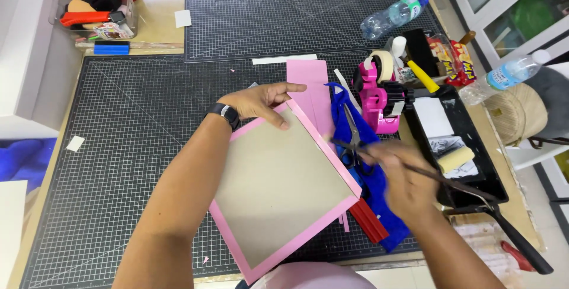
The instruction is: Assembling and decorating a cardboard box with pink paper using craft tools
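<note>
A dark gridded cutting mat [136,147] covers a wooden worktable, with a second mat [296,10] butted against its far edge. The mat's left half lies open; the right side is crowded. Near the front edge sits a grey cardboard panel [278,188] bordered in pink paper, tilted with one corner toward the far side. The left hand [258,100] presses flat on that far corner, fingers spread, a dark watch on the wrist. The right hand [403,179], blurred, is closed around a thin brush [438,177] just beside the panel's right edge, over a blue cloth [355,147] carrying scissors [352,141]. A pink tape dispenser [379,96] stands beyond. At the right edge, a black tray [474,141] holds a foam roller [455,160] and white paper. A clear box [98,13] at far left holds small tools.
</note>
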